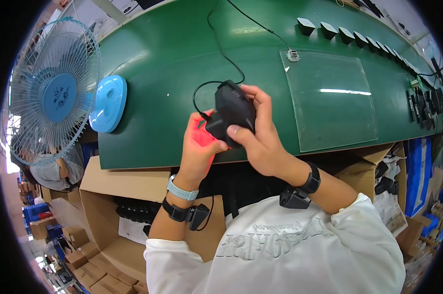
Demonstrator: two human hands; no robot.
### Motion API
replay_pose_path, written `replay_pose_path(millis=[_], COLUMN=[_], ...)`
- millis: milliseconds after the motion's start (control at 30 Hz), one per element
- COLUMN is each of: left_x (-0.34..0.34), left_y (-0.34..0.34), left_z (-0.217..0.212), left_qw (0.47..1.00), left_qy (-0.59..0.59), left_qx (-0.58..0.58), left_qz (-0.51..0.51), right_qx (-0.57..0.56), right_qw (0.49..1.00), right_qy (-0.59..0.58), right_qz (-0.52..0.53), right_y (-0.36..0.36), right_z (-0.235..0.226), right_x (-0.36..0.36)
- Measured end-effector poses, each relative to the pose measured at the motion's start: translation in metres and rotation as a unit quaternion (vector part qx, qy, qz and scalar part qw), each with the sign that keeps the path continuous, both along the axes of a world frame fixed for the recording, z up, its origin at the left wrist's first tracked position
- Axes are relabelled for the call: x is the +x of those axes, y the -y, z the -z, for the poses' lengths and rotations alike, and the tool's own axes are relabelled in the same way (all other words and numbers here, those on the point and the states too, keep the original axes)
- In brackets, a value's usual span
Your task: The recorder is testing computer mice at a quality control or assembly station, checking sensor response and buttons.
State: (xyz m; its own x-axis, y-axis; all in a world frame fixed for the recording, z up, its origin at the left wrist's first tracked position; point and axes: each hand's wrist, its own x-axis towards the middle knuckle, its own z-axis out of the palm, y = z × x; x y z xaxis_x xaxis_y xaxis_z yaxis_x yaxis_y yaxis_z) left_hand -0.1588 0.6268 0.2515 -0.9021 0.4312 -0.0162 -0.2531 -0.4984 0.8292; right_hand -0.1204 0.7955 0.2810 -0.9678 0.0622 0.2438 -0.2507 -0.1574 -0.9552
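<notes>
Both hands hold a black plastic device [235, 109] above the near edge of the green table. My right hand [265, 139] is closed round its right side, thumb pressed on the near end and fingers along the far side. My left hand [200, 142] grips its lower left corner, with the thumb below. Red light from the device glows on the left palm; its source is hidden. A thin black cable [196, 98] runs to a plug at the device's left side, next to my left fingers. The device's underside is out of sight.
A blue desk fan [59, 98] stands at the left. A clear glass sheet [331, 112] lies right of my hands, with a small white USB block [293, 55] at its far corner. Black pieces [328, 30] line the back right. Open cardboard boxes [126, 181] stand below the table edge.
</notes>
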Motion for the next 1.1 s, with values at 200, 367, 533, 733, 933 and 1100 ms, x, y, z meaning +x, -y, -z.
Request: replay_pose_path(millis=[200, 367, 533, 733, 933, 1100], left_x=[0.003, 0.001, -0.014, -0.009, -0.008, -0.006], left_y=[0.000, -0.001, 0.013, 0.016, 0.015, 0.010], left_z=[-0.005, -0.005, -0.006, 0.002, 0.006, 0.006], left_qw=[0.999, 0.995, 0.987, 0.993, 0.986, 0.932], left_qy=[0.045, 0.073, 0.105, 0.054, 0.001, -0.204], left_qx=[-0.005, 0.060, 0.113, -0.100, -0.165, -0.284], left_qz=[0.013, 0.041, 0.050, -0.046, -0.027, -0.100], right_qx=[0.134, 0.162, 0.364, 0.506, 0.521, 0.308], right_qw=[0.980, 0.972, 0.919, 0.855, 0.837, 0.950], right_qy=[-0.147, -0.162, -0.113, -0.068, -0.131, -0.056], right_qz=[0.028, 0.054, 0.096, 0.090, 0.100, 0.006], right_y=[-0.001, -0.012, -0.046, -0.056, -0.046, -0.011], right_z=[0.009, 0.010, 0.007, 0.018, 0.012, 0.011], right_x=[-0.004, -0.007, -0.021, -0.023, -0.023, -0.012])
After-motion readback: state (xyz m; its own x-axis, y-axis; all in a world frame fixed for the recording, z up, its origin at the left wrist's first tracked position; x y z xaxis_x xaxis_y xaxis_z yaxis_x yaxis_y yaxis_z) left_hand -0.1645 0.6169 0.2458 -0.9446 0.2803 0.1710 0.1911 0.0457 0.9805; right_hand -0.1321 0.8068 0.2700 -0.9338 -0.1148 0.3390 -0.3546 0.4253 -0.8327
